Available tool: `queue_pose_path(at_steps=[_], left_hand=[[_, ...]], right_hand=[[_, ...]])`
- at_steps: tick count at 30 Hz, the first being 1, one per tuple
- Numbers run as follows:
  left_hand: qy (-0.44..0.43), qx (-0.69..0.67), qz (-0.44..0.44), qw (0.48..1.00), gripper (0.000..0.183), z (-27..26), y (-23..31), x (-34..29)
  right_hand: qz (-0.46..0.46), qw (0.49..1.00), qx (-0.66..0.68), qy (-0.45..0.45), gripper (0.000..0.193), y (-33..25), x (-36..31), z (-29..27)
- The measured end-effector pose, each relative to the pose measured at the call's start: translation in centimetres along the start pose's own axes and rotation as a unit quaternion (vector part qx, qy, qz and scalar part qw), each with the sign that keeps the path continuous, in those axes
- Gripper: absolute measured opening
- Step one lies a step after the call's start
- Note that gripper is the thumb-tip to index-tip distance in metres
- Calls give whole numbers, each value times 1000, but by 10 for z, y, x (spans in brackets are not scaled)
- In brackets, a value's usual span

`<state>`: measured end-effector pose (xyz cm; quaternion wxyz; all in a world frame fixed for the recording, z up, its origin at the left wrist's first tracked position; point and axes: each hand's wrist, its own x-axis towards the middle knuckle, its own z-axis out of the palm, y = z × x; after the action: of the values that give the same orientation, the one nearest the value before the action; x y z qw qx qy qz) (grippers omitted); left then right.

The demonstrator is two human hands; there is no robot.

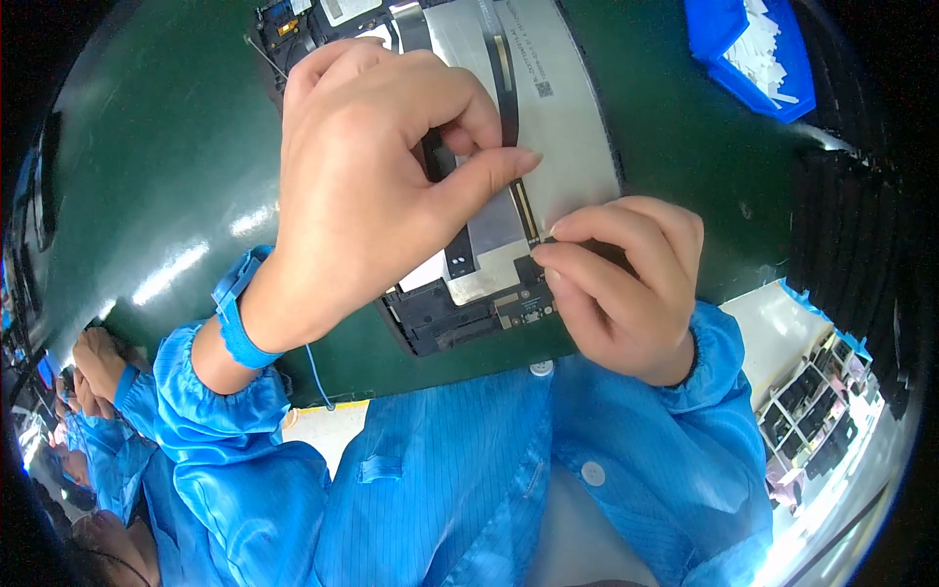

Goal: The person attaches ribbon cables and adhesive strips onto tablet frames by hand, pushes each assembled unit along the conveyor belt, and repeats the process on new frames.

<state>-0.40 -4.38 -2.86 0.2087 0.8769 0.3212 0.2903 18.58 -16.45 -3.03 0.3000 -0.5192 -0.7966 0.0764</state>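
Note:
An opened tablet-like device (577,127) lies on the green mat, its silver metal backing facing up and its lower frame black. A long, narrow black flex cable (523,205) with gold-coloured strips runs lengthwise over the backing. Partway along it, my left hand (362,176) pinches the cable between thumb and index finger; the other fingers curl above the device. My right hand (631,279) has thumb and forefinger closed at the cable's lower end, beside a small connector board (526,305). Another, wider black flex strip (460,256) lies to the left, partly hidden under my left hand.
A blue bin (714,44) holding white strips stands at the far right of the green mat (675,117). A blue wrist strap (240,308) with a cord circles my left wrist. Another person's hand (98,367) is at the left, and a rack (807,406) stands beyond the right edge.

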Motion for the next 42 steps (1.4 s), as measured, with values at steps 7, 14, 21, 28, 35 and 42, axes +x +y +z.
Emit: queue_pose_path(at_steps=[7,14,21,28,35,42], left_hand=[[6,16,3,1000,28,-2,-1,-1],[21,21,16,999,28,-1,-1,0],[19,28,15,999,28,0,2,1],[22,31,18,999,28,2,0,1],[21,27,15,999,29,3,0,-1],[15,31,13,999,27,4,0,-1]], right_hand=[[-9,1000,-15,17,21,-1,4,3],[-3,1000,-9,-9,24,-3,4,-2],[-9,999,-27,17,21,0,2,1],[-16,999,-26,15,21,1,3,1],[-25,998,-65,-4,16,-4,1,-1],[-51,992,-89,-71,21,-8,3,-6]])
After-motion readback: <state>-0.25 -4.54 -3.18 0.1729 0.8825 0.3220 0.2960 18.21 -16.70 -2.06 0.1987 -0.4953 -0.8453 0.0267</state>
